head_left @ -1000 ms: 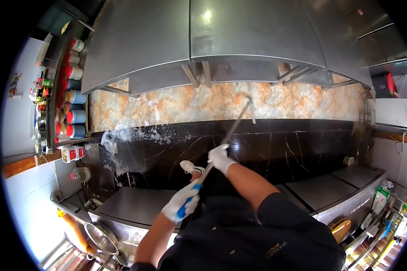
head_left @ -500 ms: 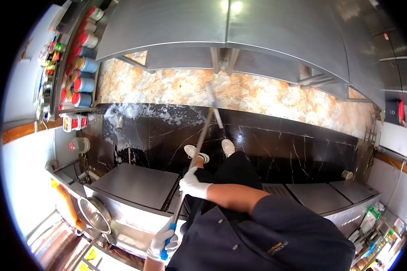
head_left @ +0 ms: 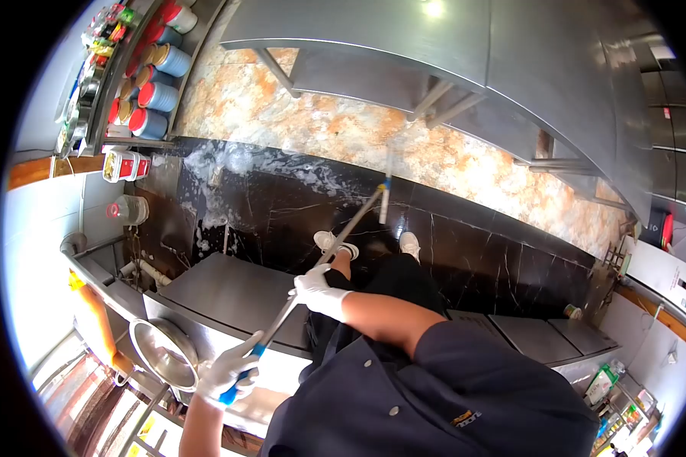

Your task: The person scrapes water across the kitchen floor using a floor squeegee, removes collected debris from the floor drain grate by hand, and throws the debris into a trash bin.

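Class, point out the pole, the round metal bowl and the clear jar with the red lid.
Pole (head_left: 354, 222): head view, on the shaft.
Metal bowl (head_left: 163, 355): head view, inside surface.
Clear jar (head_left: 135, 210): head view, side wall.

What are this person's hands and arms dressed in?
The left hand and right hand wear white gloves reaching the wrists. The right arm has a short, dark sleeve; no sleeve is visible on the left arm.

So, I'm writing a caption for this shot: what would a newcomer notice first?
Probably the white suds on the dark floor, toward the left. Next, the long pole slanting mid-picture, the white-gloved left hand at its blue grip, the right hand higher up. Beyond, an orange-mottled strip runs beside steel tables.
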Demonstrator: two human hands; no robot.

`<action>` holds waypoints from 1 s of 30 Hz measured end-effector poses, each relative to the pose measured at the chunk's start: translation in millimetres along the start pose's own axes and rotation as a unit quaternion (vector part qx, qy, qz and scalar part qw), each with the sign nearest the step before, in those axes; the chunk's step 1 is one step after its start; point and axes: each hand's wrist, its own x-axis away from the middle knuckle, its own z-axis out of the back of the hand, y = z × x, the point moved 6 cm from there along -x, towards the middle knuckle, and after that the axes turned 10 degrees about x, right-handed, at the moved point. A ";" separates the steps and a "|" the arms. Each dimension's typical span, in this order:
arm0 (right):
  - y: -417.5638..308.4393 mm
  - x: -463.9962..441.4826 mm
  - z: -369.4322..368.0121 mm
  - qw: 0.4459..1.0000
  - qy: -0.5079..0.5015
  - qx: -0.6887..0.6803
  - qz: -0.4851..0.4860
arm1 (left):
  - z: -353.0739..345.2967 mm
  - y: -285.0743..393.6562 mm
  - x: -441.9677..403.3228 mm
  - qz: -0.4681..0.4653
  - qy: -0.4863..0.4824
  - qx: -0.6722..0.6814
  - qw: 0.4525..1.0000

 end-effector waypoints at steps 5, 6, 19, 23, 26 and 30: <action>-99.9 -45.5 73.8 0.456 0.057 -0.856 -0.237 | 86.6 30.0 63.1 -0.042 0.067 -0.001 0.997; -113.4 -54.9 83.9 0.465 0.042 -0.862 -0.198 | 98.7 31.7 70.6 -0.044 0.090 0.003 0.995; 97.7 4.3 157.5 0.845 0.234 -0.331 -0.350 | 38.8 106.9 -44.3 -0.047 -0.069 0.049 0.995; 16.8 -111.6 120.8 0.979 -0.011 0.205 0.003 | 72.1 74.0 -36.0 -0.086 -0.061 0.163 0.981; -56.6 -165.8 87.6 0.931 -0.061 0.329 0.147 | 80.8 41.2 -4.3 -0.099 -0.015 0.286 0.953; -94.1 -141.6 95.4 0.882 -0.062 0.412 0.222 | 85.8 -4.9 -1.7 -0.121 -0.077 0.442 0.886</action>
